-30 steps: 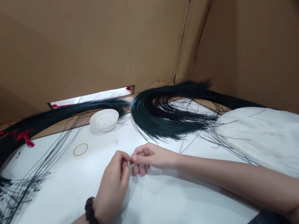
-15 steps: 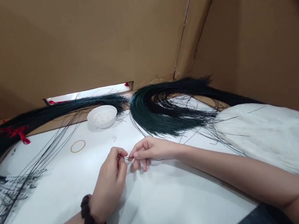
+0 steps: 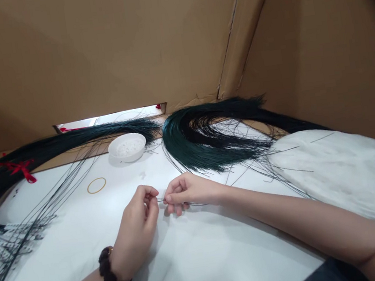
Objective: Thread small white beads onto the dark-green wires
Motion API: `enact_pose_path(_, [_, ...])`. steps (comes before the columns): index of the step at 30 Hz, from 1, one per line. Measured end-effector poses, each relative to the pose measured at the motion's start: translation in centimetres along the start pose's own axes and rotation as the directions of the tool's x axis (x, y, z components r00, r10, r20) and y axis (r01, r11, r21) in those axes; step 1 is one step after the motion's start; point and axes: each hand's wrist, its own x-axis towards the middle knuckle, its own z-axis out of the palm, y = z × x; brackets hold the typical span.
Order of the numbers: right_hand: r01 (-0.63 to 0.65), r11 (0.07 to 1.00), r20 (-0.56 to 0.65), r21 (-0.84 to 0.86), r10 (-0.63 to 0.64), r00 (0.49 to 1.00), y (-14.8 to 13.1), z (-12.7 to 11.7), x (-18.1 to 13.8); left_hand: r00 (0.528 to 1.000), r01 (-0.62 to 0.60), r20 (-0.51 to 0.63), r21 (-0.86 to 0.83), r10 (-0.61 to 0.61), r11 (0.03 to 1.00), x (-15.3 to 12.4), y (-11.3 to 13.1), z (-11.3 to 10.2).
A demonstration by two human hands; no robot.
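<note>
Close together over the white table [image 3: 197,260], my two hands pinch a thin dark strand [image 3: 160,200] that spans the small gap between them. My left hand [image 3: 139,224], with a dark scrunchie [image 3: 113,274] at its wrist, grips one part of it between thumb and fingertips. My right hand [image 3: 187,191] pinches it from the other side, and dark strand ends trail out under the palm. Anything smaller at the fingertips is too fine to make out. Behind the hands stands a white bowl [image 3: 127,148] holding small white pieces; a yellow rubber band [image 3: 96,186] lies nearer the left.
Dark strand bundles [image 3: 189,152] curve along the back, one tied with a red ribbon [image 3: 20,168]. Strands with small white pieces [image 3: 0,250] spread at left. A white plastic-like sheet [image 3: 339,175] covers the right side. Cardboard walls [image 3: 108,49] enclose the table.
My right hand has shifted slightly at the strand, its fingers more curled. My left hand keeps its pinch. The view has moved very little.
</note>
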Motion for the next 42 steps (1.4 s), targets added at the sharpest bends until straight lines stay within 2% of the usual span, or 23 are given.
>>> enact_pose_path(3, [-0.011, 1.000, -0.062, 0.012, 0.012, 0.998, 0.1, 0.2, 0.0, 0.993, 0.041, -0.114, 0.190, -0.019, 0.981, 1.4, -1.4, -0.7])
enact_pose_path(6, [-0.010, 1.000, -0.064, -0.014, 0.009, 0.998, 0.0, 0.3, -0.1, 0.990, 0.025, -0.136, 0.435, 0.038, 0.900, 3.4, -3.1, -1.3])
enact_pose_path(7, [-0.006, 1.000, -0.055, -0.027, 0.005, 0.998, 0.0, 0.4, -0.1, 0.990, 0.024, -0.134, 0.467, 0.044, 0.884, 4.0, -3.5, -1.4])
enact_pose_path(12, [0.022, 0.999, -0.025, -0.026, -0.022, 0.999, 0.0, 0.4, -0.3, 0.993, -0.001, -0.101, 0.547, 0.068, 0.837, 5.7, -3.6, -1.0])
enact_pose_path(18, [0.007, 1.000, -0.044, -0.020, -0.008, 0.999, -0.3, 0.7, -0.3, 0.994, -0.032, -0.066, 0.604, 0.090, 0.797, 6.0, -2.7, -1.1])
enact_pose_path(23, [0.030, 0.999, -0.043, -0.011, -0.030, 0.999, -0.1, 0.7, -0.3, 0.990, -0.053, -0.067, 0.639, 0.124, 0.768, 6.3, -3.1, -1.6])
enact_pose_path(26, [0.022, 1.000, -0.054, -0.002, -0.022, 0.998, 0.0, 0.7, -0.4, 0.988, -0.010, -0.123, 0.557, 0.095, 0.830, 6.0, -3.1, -1.9])
enact_pose_path(29, [0.027, 1.000, -0.075, 0.015, -0.026, 0.997, 0.0, 0.7, -0.5, 0.982, 0.062, -0.190, 0.365, 0.010, 0.929, 4.5, -2.3, -2.1])
enact_pose_path(30, [0.032, 0.999, -0.081, 0.023, -0.030, 0.996, 0.1, 0.8, -0.5, 0.982, 0.091, -0.187, 0.272, -0.040, 0.958, 3.8, -2.0, -2.1])
enact_pose_path(32, [0.048, 0.998, -0.090, 0.043, -0.044, 0.995, 0.2, 0.8, -0.4, 0.983, 0.155, -0.102, 0.042, -0.150, 0.987, 2.3, -1.3, -1.8])
enact_pose_path(34, [0.058, 0.996, -0.094, 0.065, -0.052, 0.994, 0.4, 0.8, -0.4, 0.977, 0.213, 0.020, -0.163, -0.213, 0.963, 1.0, -0.9, -1.4])
enact_pose_path(36, [0.059, 0.995, -0.102, 0.082, -0.051, 0.993, 0.5, 0.8, -0.3, 0.965, 0.261, 0.098, -0.288, -0.243, 0.921, 0.4, -0.7, -1.0])
enact_pose_path(42, [0.050, 0.995, -0.149, 0.091, -0.037, 0.988, 0.6, 0.9, -0.1, 0.945, 0.327, 0.153, -0.431, -0.289, 0.841, 0.9, -0.9, -0.3])
